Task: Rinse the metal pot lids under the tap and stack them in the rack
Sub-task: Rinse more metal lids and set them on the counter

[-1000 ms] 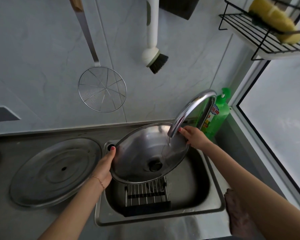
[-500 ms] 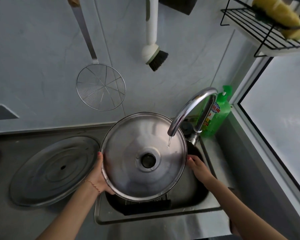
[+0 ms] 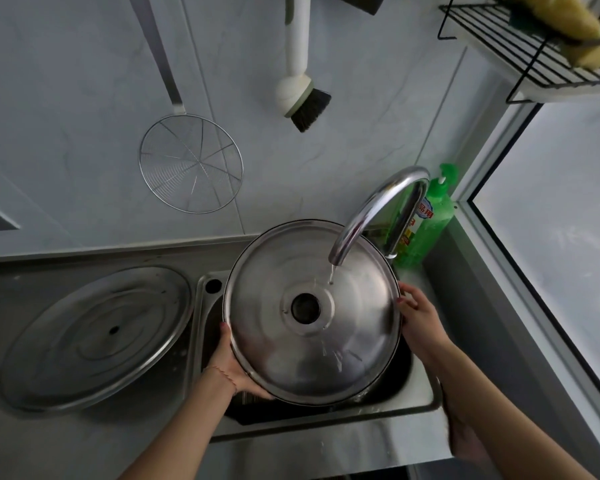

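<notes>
A pale grey marbled wall (image 3: 66,98) rises behind a steel surface (image 3: 84,441). On it hang a wire skimmer (image 3: 191,164) and a brush (image 3: 302,95). A black wire shelf (image 3: 534,60) sits upper right above a bright frosted window (image 3: 561,237).

Both hands, left (image 3: 231,365) and right (image 3: 418,315), grip opposite rims, forearms extended.

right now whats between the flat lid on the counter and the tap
In the head view, the domed lid lies between them, held over the sink by both hands, left hand and right hand.
</notes>
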